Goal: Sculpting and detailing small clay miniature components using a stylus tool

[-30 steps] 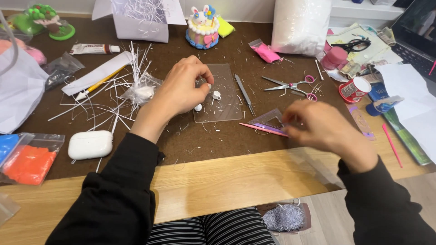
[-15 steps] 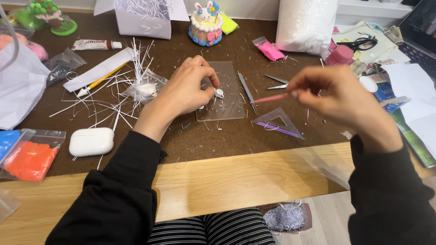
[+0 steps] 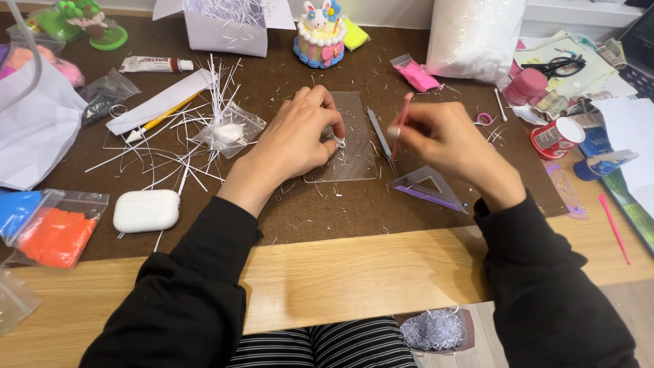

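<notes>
My left hand (image 3: 300, 136) rests on a clear plastic sheet (image 3: 354, 160) on the brown mat and pinches a small white clay piece (image 3: 338, 142) at its fingertips. My right hand (image 3: 443, 140) hovers just right of it, holding a thin pink stick tool (image 3: 404, 119) upright with its lower end pointing toward the sheet. A grey metal tool (image 3: 380, 136) lies along the sheet's right edge between the two hands. A clear purple-edged triangle ruler (image 3: 428, 187) lies under my right wrist.
White paper strips (image 3: 197, 136), a clay bag (image 3: 228, 129) and a white earbud case (image 3: 146, 210) lie to the left. A bunny cake model (image 3: 320, 34), pink clay bag (image 3: 415, 73), large white bag (image 3: 473, 37), scissors (image 3: 562, 66) and tape rolls (image 3: 555, 136) sit behind and right.
My right hand lifted the pink stick tool from beside the triangle ruler and carried it left toward my left hand. The left hand stayed on the clear sheet.
</notes>
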